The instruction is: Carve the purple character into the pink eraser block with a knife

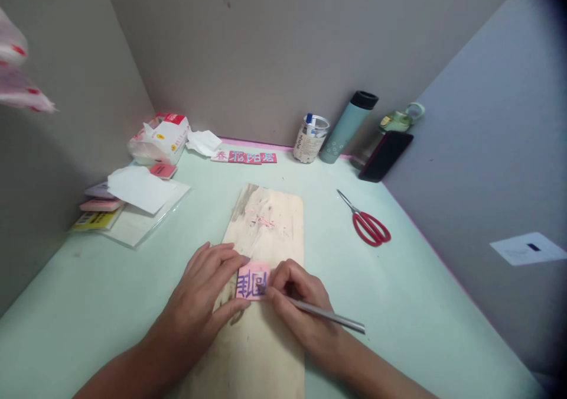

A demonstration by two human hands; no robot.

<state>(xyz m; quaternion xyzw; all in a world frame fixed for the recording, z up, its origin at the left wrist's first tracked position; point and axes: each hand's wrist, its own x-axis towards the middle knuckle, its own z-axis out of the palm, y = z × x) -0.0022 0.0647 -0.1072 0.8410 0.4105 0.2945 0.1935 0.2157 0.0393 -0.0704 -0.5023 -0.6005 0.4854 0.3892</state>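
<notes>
A small pink square block [253,280] with purple lettering lies on a pale wooden board [279,239]. My left hand [201,292] steadies the block from the left, fingers along its upper left corner and thumb at its lower edge, gripping it against the board. My right hand [305,310] is closed around a slim silver pen-like tool [330,314], whose tip is at the block's right side, partly hidden by the fingers. Pink shavings [263,220] are scattered on the upper part of the board.
Red-handled scissors [371,227] lie right of the board. Behind stand a cup of pens [310,140], a teal bottle [349,127] and a phone [386,156]. Lettered pink pieces [244,157] line the back. Tissues [159,139] and a paper sheet [140,190] are at left.
</notes>
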